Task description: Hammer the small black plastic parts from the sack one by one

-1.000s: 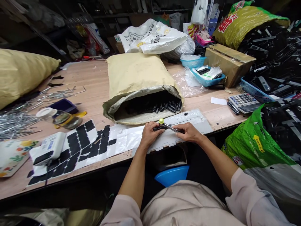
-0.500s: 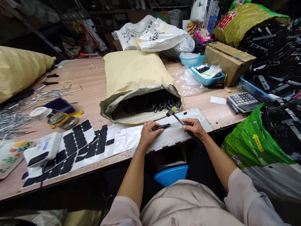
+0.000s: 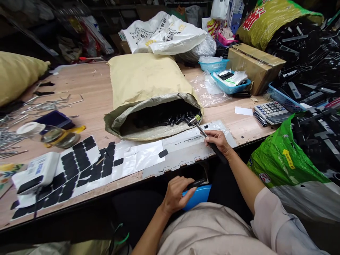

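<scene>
My right hand [image 3: 217, 141] is closed around a small hammer [image 3: 203, 131]. Its metal head points toward the mouth of the yellow sack [image 3: 151, 78], where several black pieces [image 3: 177, 118] lie inside. Below the table edge, my left hand [image 3: 177, 194] grips a black-handled piece [image 3: 197, 182] with a thin metal end. That piece is over the blue container [image 3: 198, 197], partly hidden by my hand and clothing. On the table between my hands and the sack lies a white board [image 3: 186, 150], with a small black pad [image 3: 163, 153] at its left.
Sheets of black pads [image 3: 71, 164] and a white device [image 3: 39, 170] lie to the left, near a glass jar [image 3: 60, 136] and metal rods [image 3: 53, 102]. At right are a calculator [image 3: 272, 109], a cardboard box [image 3: 256, 67] and a green sack [image 3: 278, 159].
My left hand has moved down off the white board with the black-handled piece, now below the table edge. My right hand keeps the hammer, with its head slightly nearer the sack mouth.
</scene>
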Motion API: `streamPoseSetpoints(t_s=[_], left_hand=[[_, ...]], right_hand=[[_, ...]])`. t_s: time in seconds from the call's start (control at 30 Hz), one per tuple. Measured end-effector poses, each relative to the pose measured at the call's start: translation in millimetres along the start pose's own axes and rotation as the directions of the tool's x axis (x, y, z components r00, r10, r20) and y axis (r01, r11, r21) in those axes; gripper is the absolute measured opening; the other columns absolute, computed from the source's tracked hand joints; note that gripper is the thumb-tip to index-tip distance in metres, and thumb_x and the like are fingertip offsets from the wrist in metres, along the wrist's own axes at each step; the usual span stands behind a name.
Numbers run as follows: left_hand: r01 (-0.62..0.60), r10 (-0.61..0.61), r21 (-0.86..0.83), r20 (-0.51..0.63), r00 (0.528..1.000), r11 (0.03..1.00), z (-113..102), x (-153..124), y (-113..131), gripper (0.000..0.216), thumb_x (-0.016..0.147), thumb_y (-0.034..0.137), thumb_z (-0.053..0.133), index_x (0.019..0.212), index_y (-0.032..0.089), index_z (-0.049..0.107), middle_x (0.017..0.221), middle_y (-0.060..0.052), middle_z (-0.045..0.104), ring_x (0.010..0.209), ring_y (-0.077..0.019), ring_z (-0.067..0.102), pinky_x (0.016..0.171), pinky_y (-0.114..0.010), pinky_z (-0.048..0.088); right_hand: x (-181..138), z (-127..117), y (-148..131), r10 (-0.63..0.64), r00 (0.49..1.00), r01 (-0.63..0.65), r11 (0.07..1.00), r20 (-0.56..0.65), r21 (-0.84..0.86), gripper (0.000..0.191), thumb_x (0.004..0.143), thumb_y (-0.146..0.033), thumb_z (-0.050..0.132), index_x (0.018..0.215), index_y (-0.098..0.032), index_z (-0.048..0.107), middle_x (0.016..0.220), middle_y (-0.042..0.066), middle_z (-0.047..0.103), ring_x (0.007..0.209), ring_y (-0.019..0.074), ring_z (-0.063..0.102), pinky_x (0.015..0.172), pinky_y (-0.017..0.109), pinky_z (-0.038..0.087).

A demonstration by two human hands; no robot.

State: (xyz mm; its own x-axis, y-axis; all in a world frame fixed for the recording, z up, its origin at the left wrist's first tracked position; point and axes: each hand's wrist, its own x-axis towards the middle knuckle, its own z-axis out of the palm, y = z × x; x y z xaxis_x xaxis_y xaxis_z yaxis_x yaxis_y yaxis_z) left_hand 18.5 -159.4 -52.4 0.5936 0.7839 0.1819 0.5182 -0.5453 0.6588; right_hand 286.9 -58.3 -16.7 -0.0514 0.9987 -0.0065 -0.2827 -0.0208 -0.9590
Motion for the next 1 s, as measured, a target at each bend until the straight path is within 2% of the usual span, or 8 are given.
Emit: streamPoseSetpoints(t_s=[0.17,0.27,0.4,0.5,0.63,0.77,0.87,1.0], left_hand=[[0.354,-0.410,0.241,0.248,0.878,0.904,36.4,0.8,-16.1,0.029,0.096,0.042,0.050,0.110,0.026,0.070,0.080,-0.004,0.073,0.078,-0.0229,0.070,0.073,-0.033,0.049],[0.415,-0.498,0.306,0.284,0.820,0.857,43.8,5.8,-25.3,0.033,0.097,0.041,0.048,0.117,0.025,0.069,0.086,-0.007,0.076,0.090,-0.0264,0.072,0.077,-0.034,0.050],[0.361,-0.421,0.233,0.313,0.851,0.903,39.3,9.2,-19.4,0.033,0.096,0.038,0.050,0.122,0.026,0.068,0.091,-0.006,0.076,0.084,-0.0243,0.072,0.075,-0.033,0.051],[0.195,-0.183,-0.003,0.326,0.927,0.981,23.4,19.8,1.1,0.026,0.096,0.039,0.051,0.107,0.029,0.072,0.094,-0.003,0.076,0.077,-0.0191,0.070,0.072,-0.029,0.050],[0.099,-0.104,-0.146,-0.026,0.994,0.984,-10.2,66.8,27.7,0.028,0.094,0.043,0.053,0.083,0.025,0.072,0.075,-0.003,0.072,0.066,-0.0170,0.064,0.067,-0.030,0.049],[0.294,-0.346,-0.182,-0.484,0.804,0.938,-40.2,149.6,17.4,0.022,0.090,0.042,0.058,0.087,0.021,0.065,0.073,-0.002,0.065,0.065,-0.0163,0.056,0.064,-0.030,0.044],[0.485,-0.529,-0.236,-0.534,0.659,0.842,-50.3,208.4,-8.9,0.021,0.086,0.040,0.065,0.087,0.020,0.059,0.077,-0.003,0.063,0.075,-0.0180,0.056,0.076,-0.034,0.042],[0.549,-0.585,-0.247,-0.530,0.614,0.799,-48.9,249.5,-35.8,0.026,0.079,0.038,0.074,0.083,0.021,0.054,0.069,-0.001,0.057,0.076,-0.0195,0.051,0.081,-0.040,0.038]], right_hand=[[-0.8,0.9,-0.1,0.012,1.000,-0.012,1.000,-0.004,-0.014,0.042,0.069,-0.027,0.074,0.107,-0.011,0.076,0.056,-0.001,0.065,0.050,0.0123,0.053,0.049,0.024,0.037],[-1.9,2.6,-1.6,0.010,1.000,-0.010,1.000,-0.014,-0.004,0.042,0.068,-0.028,0.074,0.106,-0.011,0.076,0.055,-0.002,0.065,0.048,0.0115,0.051,0.049,0.025,0.036],[-2.6,4.0,-3.0,0.009,1.000,-0.009,1.000,-0.024,-0.001,0.042,0.067,-0.028,0.073,0.105,-0.012,0.076,0.055,-0.002,0.065,0.048,0.0116,0.051,0.049,0.025,0.036],[-2.6,3.6,-3.2,0.012,1.000,-0.012,1.000,-0.021,-0.007,0.042,0.067,-0.029,0.073,0.105,-0.012,0.076,0.055,-0.002,0.064,0.048,0.0116,0.051,0.048,0.025,0.036],[-2.9,3.1,-4.1,0.001,0.999,-0.001,1.000,-0.036,-0.011,0.042,0.069,-0.031,0.072,0.106,-0.011,0.075,0.056,-0.001,0.064,0.049,0.0113,0.051,0.048,0.024,0.036],[-2.7,4.9,-4.6,-0.017,0.997,0.015,0.999,-0.080,-0.032,0.040,0.072,-0.031,0.070,0.106,-0.011,0.075,0.056,-0.002,0.064,0.049,0.0110,0.050,0.048,0.024,0.037],[-1.7,7.1,-3.5,-0.006,0.996,0.001,0.999,-0.085,-0.052,0.040,0.070,-0.032,0.071,0.104,-0.012,0.075,0.055,-0.003,0.064,0.047,0.0109,0.049,0.047,0.024,0.038],[-0.1,7.3,-0.7,-0.030,0.996,0.026,0.999,-0.085,-0.048,0.039,0.069,-0.031,0.071,0.103,-0.012,0.075,0.054,-0.003,0.064,0.047,0.0108,0.050,0.048,0.024,0.037]])
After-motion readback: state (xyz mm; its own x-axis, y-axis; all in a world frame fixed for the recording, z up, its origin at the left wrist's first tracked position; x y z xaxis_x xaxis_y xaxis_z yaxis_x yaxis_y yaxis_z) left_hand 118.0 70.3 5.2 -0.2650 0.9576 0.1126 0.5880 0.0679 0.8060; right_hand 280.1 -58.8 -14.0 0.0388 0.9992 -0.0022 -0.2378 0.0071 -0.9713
